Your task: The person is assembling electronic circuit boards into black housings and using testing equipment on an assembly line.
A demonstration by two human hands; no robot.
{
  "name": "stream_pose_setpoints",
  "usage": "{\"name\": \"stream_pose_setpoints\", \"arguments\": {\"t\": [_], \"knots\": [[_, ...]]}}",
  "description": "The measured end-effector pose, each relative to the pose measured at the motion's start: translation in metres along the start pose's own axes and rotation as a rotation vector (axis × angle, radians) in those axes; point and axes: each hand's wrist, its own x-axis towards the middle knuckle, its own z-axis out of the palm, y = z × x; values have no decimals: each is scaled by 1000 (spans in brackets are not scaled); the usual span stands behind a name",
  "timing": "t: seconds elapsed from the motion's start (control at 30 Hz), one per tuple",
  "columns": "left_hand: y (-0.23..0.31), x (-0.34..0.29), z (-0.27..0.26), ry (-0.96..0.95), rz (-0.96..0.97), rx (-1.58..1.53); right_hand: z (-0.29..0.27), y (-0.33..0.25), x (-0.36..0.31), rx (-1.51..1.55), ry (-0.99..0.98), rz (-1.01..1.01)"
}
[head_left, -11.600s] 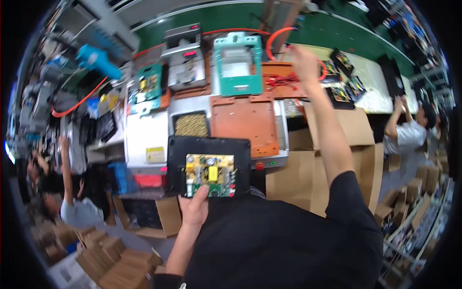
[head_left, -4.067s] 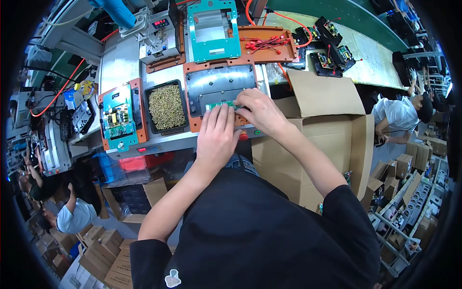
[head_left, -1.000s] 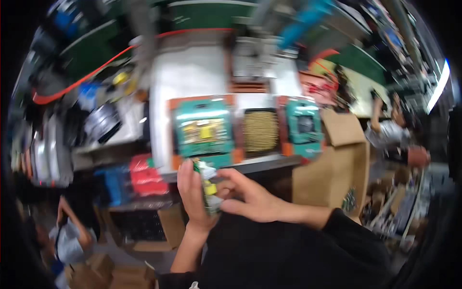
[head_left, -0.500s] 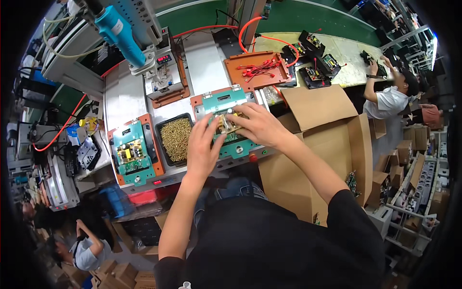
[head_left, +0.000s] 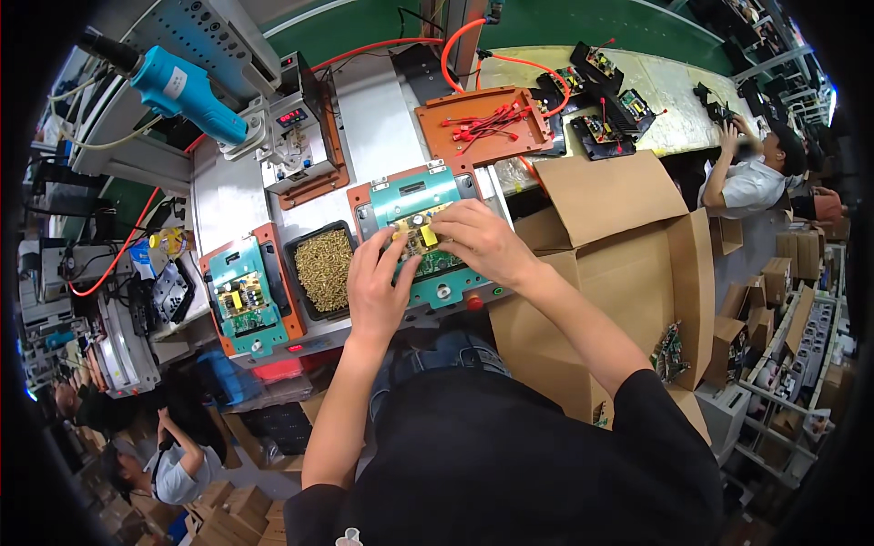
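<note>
One circuit board (head_left: 422, 239) is lying between the left hand (head_left: 375, 291) and the right hand (head_left: 482, 241), face up inside a teal plate (head_left: 387, 200) seated on an orange base (head_left: 355, 195). From the left hand, the board is lying ahead and to the right; from the right hand, it is lying directly to the left. Neither hand is standing clearly nearer, since the fingertips of both are reaching its sides. Fingers are covering parts of the side edges, so the long axis cannot be determined.

Left hand: the fingers are curving forward, slightly parted, with the thumb standing apart; the tips are resting at the board's left side. Right hand: the fingers are arching close together over the upper right corner, with the thumb below them. Whether either hand is pinching the board or only touching it cannot be told.

Left of the base, a black tray (head_left: 320, 318) is holding brass-coloured fasteners (head_left: 324, 268). Beyond it, a second board (head_left: 238, 298) is lying in a similar fixture.
</note>
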Motion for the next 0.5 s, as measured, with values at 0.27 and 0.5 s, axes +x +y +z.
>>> {"name": "stream_pose_setpoints", "arguments": {"t": [0.27,0.5], "knots": [[-1,4,3,29,33,3,1,-7,3,-9,-13,112],[-1,9,2,10,47,-44,3,-9,2,-24,-14,151]]}}
